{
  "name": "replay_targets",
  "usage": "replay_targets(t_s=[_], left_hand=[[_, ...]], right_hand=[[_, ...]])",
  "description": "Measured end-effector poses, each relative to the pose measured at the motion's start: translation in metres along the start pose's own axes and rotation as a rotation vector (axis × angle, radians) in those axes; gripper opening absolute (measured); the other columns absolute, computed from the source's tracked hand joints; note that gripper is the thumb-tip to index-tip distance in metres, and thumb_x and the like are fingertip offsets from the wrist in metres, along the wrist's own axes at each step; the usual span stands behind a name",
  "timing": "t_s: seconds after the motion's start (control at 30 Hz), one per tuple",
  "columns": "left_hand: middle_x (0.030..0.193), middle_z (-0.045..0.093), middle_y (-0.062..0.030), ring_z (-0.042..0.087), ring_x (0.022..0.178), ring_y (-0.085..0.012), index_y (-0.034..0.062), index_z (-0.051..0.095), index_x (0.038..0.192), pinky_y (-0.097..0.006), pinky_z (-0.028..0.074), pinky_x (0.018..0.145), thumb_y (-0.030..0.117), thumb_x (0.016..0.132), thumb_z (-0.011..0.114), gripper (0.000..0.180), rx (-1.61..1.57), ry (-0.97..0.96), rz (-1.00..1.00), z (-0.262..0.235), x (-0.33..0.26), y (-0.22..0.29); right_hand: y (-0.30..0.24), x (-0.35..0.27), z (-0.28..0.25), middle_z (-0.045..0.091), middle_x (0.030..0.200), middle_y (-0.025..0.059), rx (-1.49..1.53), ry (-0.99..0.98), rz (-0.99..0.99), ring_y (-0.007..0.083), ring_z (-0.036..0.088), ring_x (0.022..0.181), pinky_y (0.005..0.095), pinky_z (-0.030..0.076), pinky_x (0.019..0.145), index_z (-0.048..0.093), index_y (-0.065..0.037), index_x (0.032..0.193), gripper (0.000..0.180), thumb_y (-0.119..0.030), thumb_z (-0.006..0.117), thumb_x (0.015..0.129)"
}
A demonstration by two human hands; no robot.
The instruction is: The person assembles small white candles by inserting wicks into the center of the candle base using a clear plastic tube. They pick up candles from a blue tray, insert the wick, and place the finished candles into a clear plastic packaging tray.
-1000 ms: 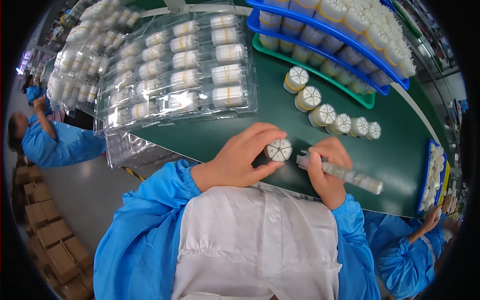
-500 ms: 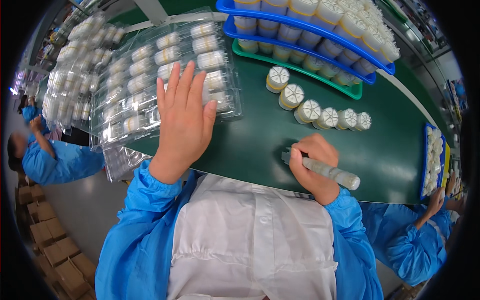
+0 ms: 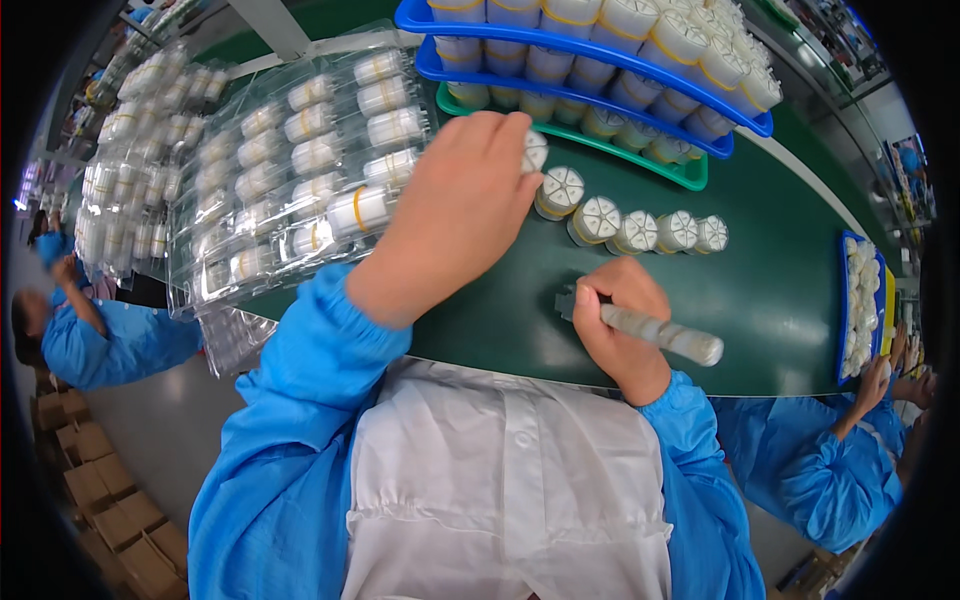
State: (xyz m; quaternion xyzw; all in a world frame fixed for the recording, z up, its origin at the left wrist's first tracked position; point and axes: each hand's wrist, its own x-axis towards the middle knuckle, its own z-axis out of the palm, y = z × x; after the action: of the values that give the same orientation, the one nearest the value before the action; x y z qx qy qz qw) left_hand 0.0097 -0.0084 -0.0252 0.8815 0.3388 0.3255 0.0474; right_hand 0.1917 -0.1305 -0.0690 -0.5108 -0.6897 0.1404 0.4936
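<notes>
My left hand (image 3: 450,205) reaches past the right edge of a clear plastic blister tray (image 3: 345,85). Its fingers and thumb close around the leftmost of a slanting row of short white cylinders, most of that cylinder (image 3: 536,152) being covered by the hand. The other white cylinders (image 3: 598,219) stand upright, with spoked round tops and yellowish bands. Near the table's front edge, my right hand (image 3: 625,315) grips a tool (image 3: 690,343) with a whitish, translucent round handle; its grey flat end points left. In the tray lies a white cylinder with an orange band (image 3: 358,209).
Blue trays (image 3: 580,45) and a green tray (image 3: 560,130), stacked and full of white cylinders, stand at the back. More packed blister trays (image 3: 120,190) are piled at far left. Co-workers (image 3: 120,335) sit at both sides; a blue tray (image 3: 842,300) lies at the right.
My left hand has left the blister tray and moved right to the leftmost standing cylinder, its fingers now curled. My right hand keeps the tool in nearly the same place.
</notes>
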Motion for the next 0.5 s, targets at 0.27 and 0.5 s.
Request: replay_targets(t_s=[0.27, 0.5], left_hand=[[0.112, 0.062, -0.0145, 0.061, 0.102, -0.0342, 0.0037, 0.062, 0.120, -0.042, 0.052, 0.084, 0.008, 0.073, 0.082, 0.051, -0.454, -0.215, -0.039, 0.005, -0.069, 0.024], [0.110, 0.061, -0.0128, 0.060, 0.099, -0.0316, 0.0057, 0.062, 0.118, -0.041, 0.051, 0.082, 0.009, 0.071, 0.085, 0.052, -0.533, -0.125, -0.046, 0.027, -0.081, 0.023]], right_hand=[[0.005, 0.001, -0.001, 0.060, 0.077, 0.0093, 0.099, 0.087, 0.048, 0.0198, 0.057, 0.064, 0.0319, 0.046, 0.057, 0.065, -0.001, 0.083, 0.007, -0.001, 0.071, 0.086], [0.009, 0.000, 0.001, 0.059, 0.075, 0.0080, 0.098, 0.056, 0.047, 0.0177, 0.055, 0.061, 0.0315, 0.043, 0.053, 0.064, -0.001, 0.082, 0.009, -0.001, 0.071, 0.085]])
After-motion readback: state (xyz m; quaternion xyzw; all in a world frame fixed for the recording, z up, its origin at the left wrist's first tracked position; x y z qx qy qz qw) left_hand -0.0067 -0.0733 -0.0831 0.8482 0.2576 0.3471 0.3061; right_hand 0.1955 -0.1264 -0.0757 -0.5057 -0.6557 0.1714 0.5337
